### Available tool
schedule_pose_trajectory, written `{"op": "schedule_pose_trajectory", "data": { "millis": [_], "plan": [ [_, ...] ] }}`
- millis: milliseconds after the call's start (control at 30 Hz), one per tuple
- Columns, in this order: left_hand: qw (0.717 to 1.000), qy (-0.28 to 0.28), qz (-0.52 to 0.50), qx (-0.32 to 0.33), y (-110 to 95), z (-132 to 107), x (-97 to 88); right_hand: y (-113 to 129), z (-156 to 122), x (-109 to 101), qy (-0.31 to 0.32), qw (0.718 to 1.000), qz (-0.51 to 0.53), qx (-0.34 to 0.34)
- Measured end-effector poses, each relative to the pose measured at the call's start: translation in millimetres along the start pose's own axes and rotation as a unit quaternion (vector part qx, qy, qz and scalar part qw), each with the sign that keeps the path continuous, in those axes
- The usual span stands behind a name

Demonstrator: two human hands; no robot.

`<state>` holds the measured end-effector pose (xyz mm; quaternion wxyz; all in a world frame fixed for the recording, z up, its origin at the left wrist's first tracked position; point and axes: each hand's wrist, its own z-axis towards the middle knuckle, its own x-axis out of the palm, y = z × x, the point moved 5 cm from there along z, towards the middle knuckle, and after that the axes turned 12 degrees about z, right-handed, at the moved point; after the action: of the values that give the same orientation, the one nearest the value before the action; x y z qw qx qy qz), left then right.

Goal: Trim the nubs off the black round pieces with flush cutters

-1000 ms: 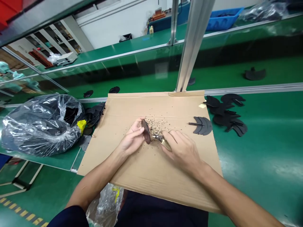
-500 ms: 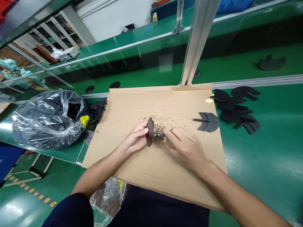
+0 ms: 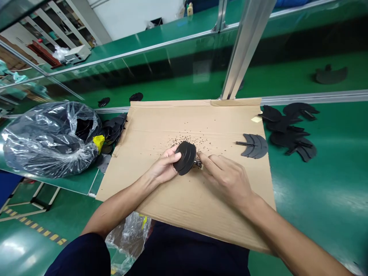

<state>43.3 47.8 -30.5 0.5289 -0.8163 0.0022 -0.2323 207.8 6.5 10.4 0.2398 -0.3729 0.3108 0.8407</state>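
My left hand [image 3: 166, 165] pinches a round black plastic part [image 3: 185, 157] by its left edge, thumb on top, and its broad stepped face is turned up. My right hand [image 3: 225, 172] is closed around small metal nippers [image 3: 197, 163], most of them hidden by the fingers. Their metal end meets the right edge of the part; the exact contact is hidden. Just beyond both hands, many tiny black scraps [image 3: 186, 138] lie scattered over the cardboard sheet [image 3: 172, 119]. Another black plastic part [image 3: 254, 146] with a thin stem rests on the cardboard's right side.
Several black parts [image 3: 290, 128] are heaped on the green table right of the cardboard. At left stands a clear plastic bag [image 3: 51, 140] of black parts, with loose ones [image 3: 115, 128] beside it. A metal post [image 3: 248, 50] and glass panel rise behind the cardboard.
The black part has rotated in my left hand from nearly edge-on to showing its broad face. My right hand and the nippers stay at its right edge. The camera view has shifted slightly.
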Motion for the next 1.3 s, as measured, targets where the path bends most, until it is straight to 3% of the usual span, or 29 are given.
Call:
{"op": "schedule_pose_trajectory", "data": {
  "millis": [200, 400, 467, 633, 733, 833, 1000, 1100, 1200, 1300],
  "plan": [
    [0.996, -0.057, 0.053, 0.041, -11, 5, -17.6, -11, 0, 1, 0.009, 0.997, -0.046, 0.057],
    [0.984, 0.014, 0.176, 0.036, -15, -5, -6.2, -11, 2, 2, 0.027, 0.994, -0.092, 0.061],
    [0.977, -0.016, 0.204, 0.057, -16, -6, -5.1, -11, 2, 2, 0.032, 0.992, -0.101, 0.062],
    [0.962, -0.165, 0.173, 0.132, -25, 0, -23.7, -15, 3, -2, 0.01, 0.992, -0.074, 0.102],
    [0.964, -0.186, 0.123, 0.146, -24, 5, -32.0, -19, 4, -8, -0.026, 0.991, 0.016, 0.132],
    [0.967, -0.177, 0.101, 0.155, -20, 8, -30.6, -18, 7, -12, -0.045, 0.978, 0.163, 0.125],
    [0.974, -0.099, 0.158, 0.132, -11, 9, -13.5, -8, 9, -2, 0.038, 0.955, 0.283, 0.08],
    [0.964, -0.064, 0.213, 0.146, -18, 8, -11.0, -6, 7, 1, 0.013, 0.976, 0.216, 0.037],
    [0.946, -0.046, 0.278, 0.158, -36, 7, -16.1, -2, 6, 1, -0.02, 0.994, 0.098, -0.048],
    [0.897, 0.051, 0.412, 0.152, -52, 6, -11.6, 3, 5, 1, -0.007, 0.994, 0.036, -0.099]
  ]
}}
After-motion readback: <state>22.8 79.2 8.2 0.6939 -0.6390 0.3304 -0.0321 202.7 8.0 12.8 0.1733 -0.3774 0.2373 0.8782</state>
